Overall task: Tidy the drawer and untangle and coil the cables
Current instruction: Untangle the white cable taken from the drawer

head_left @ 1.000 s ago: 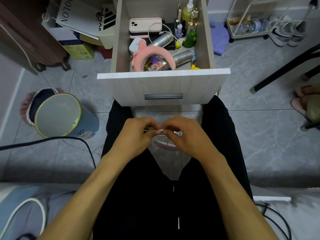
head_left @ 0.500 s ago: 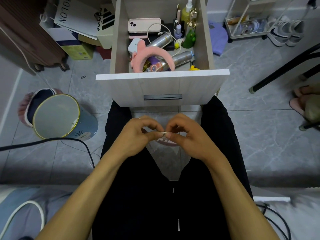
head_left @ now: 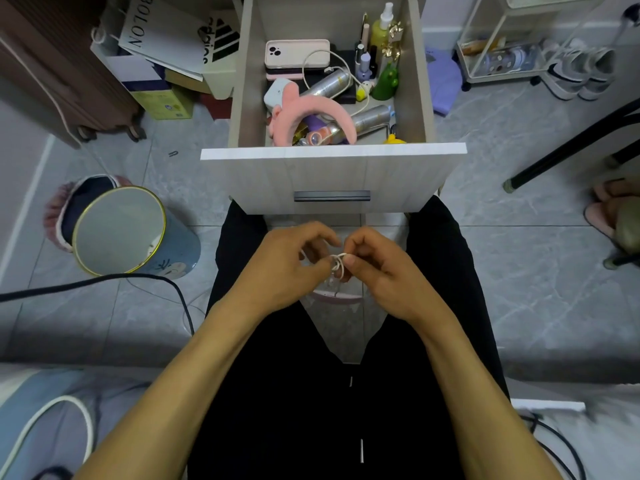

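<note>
- Far to the left of the hands, a round blue metal bin with a gold rim (head_left: 119, 232) lies tipped on the grey tiled floor (head_left: 502, 271); a thick black cable (head_left: 104, 279) runs across the floor just under it.
- The left hand (head_left: 280, 268) has its fingers curled, thumb and fingertips pinching a small bundle of thin white cable (head_left: 337, 263) over the lap.
- The right hand (head_left: 377, 268) meets it — thumb and forefinger pinch the same bundle from the other side, and a short loop hangs below the fingers.
- Beyond both hands the open pale wooden drawer (head_left: 332, 178) juts forward, holding a fuzzy pink headband (head_left: 325, 109), silver spray cans, a pink-cased phone (head_left: 297, 53) and another white cable looped over them.
</note>
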